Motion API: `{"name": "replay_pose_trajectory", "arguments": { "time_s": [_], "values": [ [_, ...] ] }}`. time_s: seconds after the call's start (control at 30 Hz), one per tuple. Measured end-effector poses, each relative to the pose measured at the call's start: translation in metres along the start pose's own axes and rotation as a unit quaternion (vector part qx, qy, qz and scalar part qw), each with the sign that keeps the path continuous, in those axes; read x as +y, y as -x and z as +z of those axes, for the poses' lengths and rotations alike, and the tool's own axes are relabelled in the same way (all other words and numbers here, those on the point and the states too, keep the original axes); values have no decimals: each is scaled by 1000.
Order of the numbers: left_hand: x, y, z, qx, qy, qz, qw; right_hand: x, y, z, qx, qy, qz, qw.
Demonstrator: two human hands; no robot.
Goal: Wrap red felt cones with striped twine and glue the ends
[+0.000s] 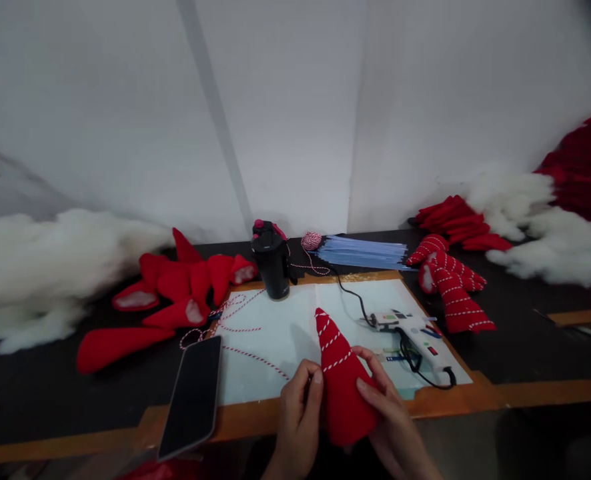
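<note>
A red felt cone (346, 393) stands tip up at the table's front edge, its upper part wound with red-and-white twine (338, 362). My right hand (388, 407) grips the cone from its right side, thumb on the front. At the cone's left side my left hand (301, 403) pinches the twine between thumb and fingertips. A loose length of striped cord (255, 357) trails from near that hand leftward over the white sheet (295, 320). A white glue gun (423, 337) lies to the right of the cone.
A phone (193, 393) lies at the left front, a black bottle (271, 260) behind. Plain red cones (185, 280) and white stuffing (60, 267) are left. Twine-wrapped cones (455, 293) are right. A twine ball (311, 241) and blue sticks (360, 251) lie at the back.
</note>
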State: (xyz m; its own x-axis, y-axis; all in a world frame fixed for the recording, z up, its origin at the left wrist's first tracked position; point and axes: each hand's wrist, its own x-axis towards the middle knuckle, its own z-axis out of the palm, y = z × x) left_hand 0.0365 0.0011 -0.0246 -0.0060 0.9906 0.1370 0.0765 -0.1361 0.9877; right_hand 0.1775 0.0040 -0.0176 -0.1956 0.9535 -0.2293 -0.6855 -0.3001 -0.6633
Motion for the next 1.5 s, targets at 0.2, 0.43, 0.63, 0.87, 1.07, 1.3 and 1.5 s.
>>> {"name": "replay_pose_trajectory", "arguments": {
  "time_s": [0.2, 0.43, 0.63, 0.87, 1.07, 1.3, 1.5],
  "values": [
    [3, 0, 2, -2, -11, 18, 1000, 11, -5, -15, 15, 213, -124, 969],
    [4, -1, 0, -8, 14, -2, 1000, -1, -1, -1, 24, 155, -81, 984],
    [-1, 2, -2, -7, 34, 10, 999, -9, 2, -2, -42, -3, 23, 999],
    [6, -1, -3, -67, 37, 31, 997, -24, -11, 4, -112, 111, -43, 986],
    [5, 0, -8, -29, -11, 40, 999, -32, -24, 4, -82, 165, -91, 979],
    [1, 2, -11, -4, -42, 36, 998, -32, -30, 3, -26, 104, -81, 991],
    [0, -7, -16, 8, -16, 9, 1000, -38, -30, 3, -46, 65, -29, 996]
  ]
}}
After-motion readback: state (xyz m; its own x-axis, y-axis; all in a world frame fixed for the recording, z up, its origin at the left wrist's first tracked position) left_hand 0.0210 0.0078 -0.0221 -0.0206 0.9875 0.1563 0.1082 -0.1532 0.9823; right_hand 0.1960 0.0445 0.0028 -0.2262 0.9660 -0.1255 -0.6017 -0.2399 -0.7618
